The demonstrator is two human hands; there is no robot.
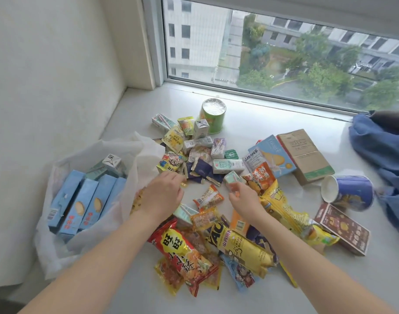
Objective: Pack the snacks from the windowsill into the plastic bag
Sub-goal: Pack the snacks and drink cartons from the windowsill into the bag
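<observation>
A white plastic bag (65, 250) lies open at the left of the windowsill and holds several blue biscuit boxes (80, 205) and a grey-green drink carton (110, 165). A heap of snack packets spreads across the middle of the sill. My left hand (162, 193) reaches over the bag's right edge, its curled fingertips pinching a small gold-wrapped sweet (184, 183). To the right, my right hand (243, 197) has its fingers curled round the lower end of a small mint-green carton (232, 177). A red rice-cracker bag (182, 252) and a yellow packet (243, 248) lie between my forearms.
A green can (213, 115) stands near the window. On the right lie a brown box (305, 155), a blue paper cup (350, 192) on its side, a dark red box (343, 228) and blue cloth (384, 146). A wall closes the left side.
</observation>
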